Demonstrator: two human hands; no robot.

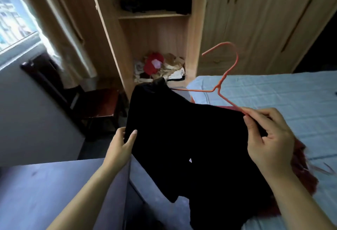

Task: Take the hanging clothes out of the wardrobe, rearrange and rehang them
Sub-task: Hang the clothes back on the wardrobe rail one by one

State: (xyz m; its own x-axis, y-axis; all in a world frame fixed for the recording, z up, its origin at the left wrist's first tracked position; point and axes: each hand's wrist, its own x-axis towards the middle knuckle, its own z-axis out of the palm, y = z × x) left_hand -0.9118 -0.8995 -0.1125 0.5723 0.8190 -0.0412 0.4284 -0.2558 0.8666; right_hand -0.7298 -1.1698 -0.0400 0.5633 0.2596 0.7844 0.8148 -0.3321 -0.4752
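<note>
Right grip [268, 138] pinches orange hanger [217, 87] and black garment [182, 138] together, hook rising just beyond it; left grip [124, 142] clamps the garment's opposite edge.

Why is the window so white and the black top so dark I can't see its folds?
Head view: daylight blows out the window; the top gets only dim room light, so its folds vanish into black; the wide lens tilts and bends the wardrobe edges; the hanger, left hand and right hand look fairly sharp.
</note>
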